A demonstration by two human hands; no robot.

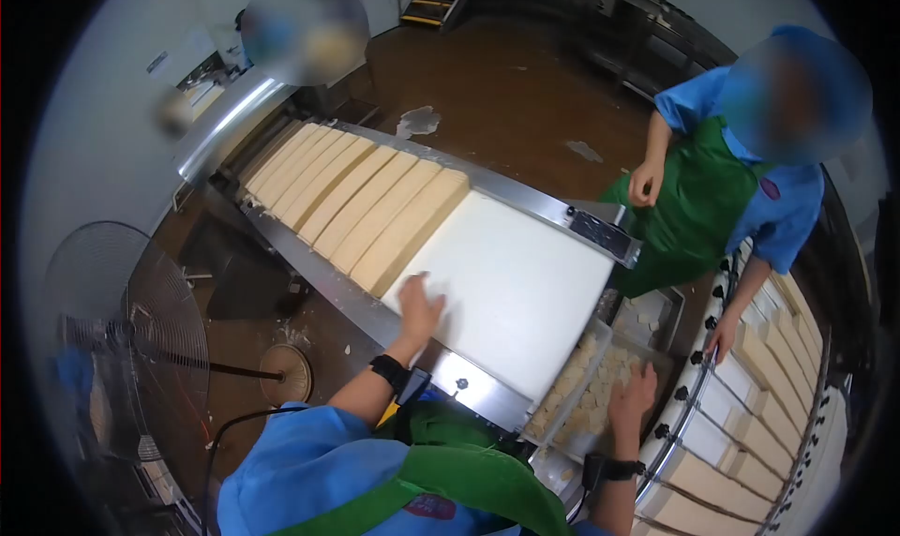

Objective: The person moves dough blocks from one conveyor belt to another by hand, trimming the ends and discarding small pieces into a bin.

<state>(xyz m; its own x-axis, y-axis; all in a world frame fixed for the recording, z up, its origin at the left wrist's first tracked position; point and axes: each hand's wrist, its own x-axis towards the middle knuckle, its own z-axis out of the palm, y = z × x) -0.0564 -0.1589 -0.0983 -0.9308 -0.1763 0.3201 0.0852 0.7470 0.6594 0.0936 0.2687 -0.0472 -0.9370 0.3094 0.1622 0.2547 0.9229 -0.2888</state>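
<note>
1. Fingers (412,288) of the left hand (419,309) are being held spread, palm down, and are being pressed flat on the white belt (525,292).
2. Nothing is being gripped by that hand; its fingertips are being kept just beside the end of the nearest slab (417,227), and whether they are touching it cannot be told.
3. That slab is being shown as long, pale tan and matte, with square edges, and is being carried at the front of a row of slabs (319,175) lying side by side across the belt.
4. The belt is being seen as smooth and plain, and is being framed by a shiny steel rail (469,386).
5. The right hand (633,400) is being held loosely open, back upward, over the clear plastic tray (600,330) below the belt's end.
6. Small pale pieces (581,400), blocky and heaped, are being touched or nearly touched by it; whether one is being pinched underneath cannot be told.
7. Black wristbands are being worn on both arms, at the left wrist (389,370) and the right (614,468).
8. A curved side conveyor (750,414) of tan blocks is being touched by a co-worker's hand (722,335).
9. A wire-caged fan (131,339) is being seen well apart, at the left.
</note>
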